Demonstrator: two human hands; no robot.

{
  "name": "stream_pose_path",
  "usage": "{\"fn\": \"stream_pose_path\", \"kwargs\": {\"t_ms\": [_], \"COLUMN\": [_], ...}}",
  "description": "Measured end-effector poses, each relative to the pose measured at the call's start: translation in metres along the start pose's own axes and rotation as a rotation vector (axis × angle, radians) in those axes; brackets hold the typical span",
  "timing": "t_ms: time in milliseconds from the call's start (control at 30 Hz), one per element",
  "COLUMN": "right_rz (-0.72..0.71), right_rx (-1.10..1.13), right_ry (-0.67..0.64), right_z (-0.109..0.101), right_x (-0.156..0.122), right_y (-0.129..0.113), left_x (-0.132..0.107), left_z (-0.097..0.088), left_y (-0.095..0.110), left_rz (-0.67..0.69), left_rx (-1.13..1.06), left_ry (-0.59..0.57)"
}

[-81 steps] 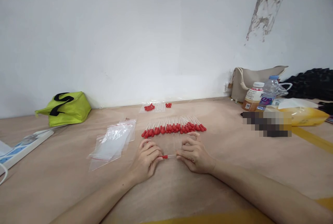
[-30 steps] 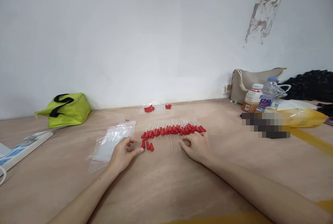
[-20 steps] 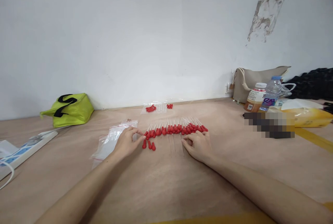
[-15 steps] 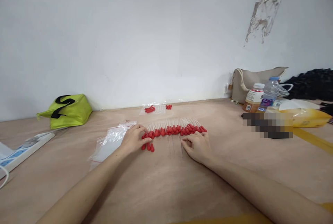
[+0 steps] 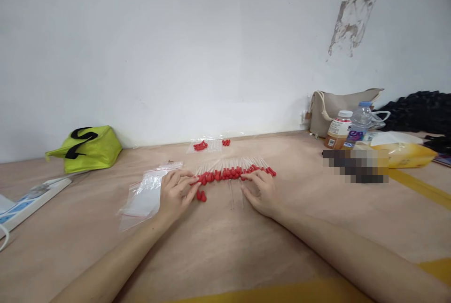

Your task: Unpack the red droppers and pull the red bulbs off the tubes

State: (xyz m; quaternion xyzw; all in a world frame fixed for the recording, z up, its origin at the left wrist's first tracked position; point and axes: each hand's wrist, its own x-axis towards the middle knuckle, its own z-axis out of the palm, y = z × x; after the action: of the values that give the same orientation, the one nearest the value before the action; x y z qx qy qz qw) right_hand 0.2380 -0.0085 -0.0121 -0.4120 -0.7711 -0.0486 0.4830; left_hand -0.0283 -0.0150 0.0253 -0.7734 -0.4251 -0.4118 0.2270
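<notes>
Watching remotely, I see left hand (image 5: 175,195) half-curled at red bulbs (image 5: 227,172), right hand (image 5: 260,194) curled by thin tubes (image 5: 231,195) on the table (image 5: 211,246); can't tell either grip. Sideways bump could roll tubes away.

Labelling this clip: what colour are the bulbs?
The bulbs are red; the head view shows them best.

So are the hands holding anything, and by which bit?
Can't tell for sure. The right hand is at the far end of a clear tube; the left hand is at the left end of the row of red bulbs.
</notes>
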Motion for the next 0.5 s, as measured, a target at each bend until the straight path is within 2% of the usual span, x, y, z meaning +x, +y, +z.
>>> {"fn": "stream_pose_path", "kwargs": {"t_ms": [100,200,300,500], "right_rz": [-0.103,-0.231,-0.315,-0.358], "right_rx": [-0.033,-0.098,-0.103,-0.087], "right_ry": [0.056,-0.015,-0.083,-0.158], "right_z": [-0.004,-0.008,-0.008,-0.002], "right_x": [0.001,0.001,0.000,-0.004], "right_y": [-0.001,-0.004,-0.005,-0.004], "left_x": [-0.005,-0.010,-0.013,-0.014], "left_z": [-0.003,0.001,0.005,0.007], "left_y": [0.017,0.031,0.039,0.041], "left_rz": [0.139,0.244,0.298,0.328], "left_rx": [-0.041,-0.075,-0.101,-0.139], "left_ry": [-0.042,-0.040,-0.045,-0.032]}}
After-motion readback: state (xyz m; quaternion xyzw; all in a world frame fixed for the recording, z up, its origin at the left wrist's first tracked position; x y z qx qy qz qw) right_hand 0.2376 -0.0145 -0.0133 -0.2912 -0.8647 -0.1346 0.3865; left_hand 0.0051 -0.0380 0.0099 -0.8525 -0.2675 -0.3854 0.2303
